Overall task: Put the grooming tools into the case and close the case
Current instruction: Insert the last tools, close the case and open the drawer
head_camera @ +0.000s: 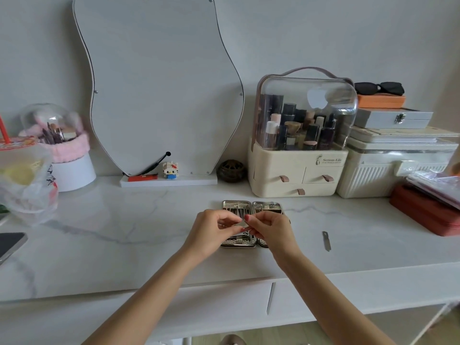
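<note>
An open silver grooming case (230, 204) lies flat on the white marbled tabletop, with several metal tools in its two halves. Both hands hover over its middle. My left hand (211, 232) and my right hand (270, 231) together pinch a small thin metal tool (237, 224) between fingertips, just above the case. The hands hide much of the case's middle and front. A loose metal nail file (326, 241) lies on the table to the right of the case, apart from it.
Behind the case stands a cream cosmetics organiser (297, 170) with a clear lid. A red pouch (428, 210) and stacked boxes sit at the right. A wavy mirror (159, 83) leans on the wall. A bagged drink cup (23, 175) and phone (10, 245) are at the left.
</note>
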